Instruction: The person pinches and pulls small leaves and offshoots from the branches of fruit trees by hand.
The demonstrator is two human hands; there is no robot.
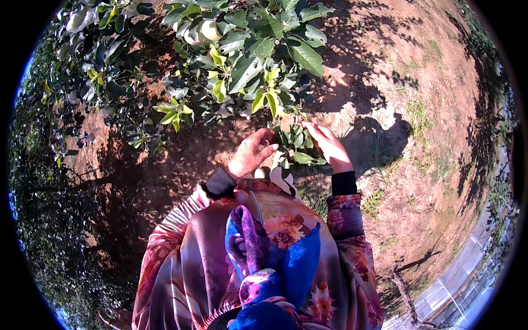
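A leafy apple tree branch [247,62] reaches down from the top, its lower leaves [299,138] hanging between my two hands. My left hand [253,152] is just left of these leaves, thumb and fingers apart, with nothing seen in it. On the other side, my right hand [326,144] reaches up with its fingertips at a thin twig; whether they pinch it is too small to tell. Pale green apples [202,32] sit among the upper leaves, partly hidden by them.
More apple foliage [111,57] with pale fruit fills the left side. Brown soil [412,156] with low weeds lies to the right. A bare dead branch [402,286] rests at lower right, near pale, panel-like sheeting [447,288].
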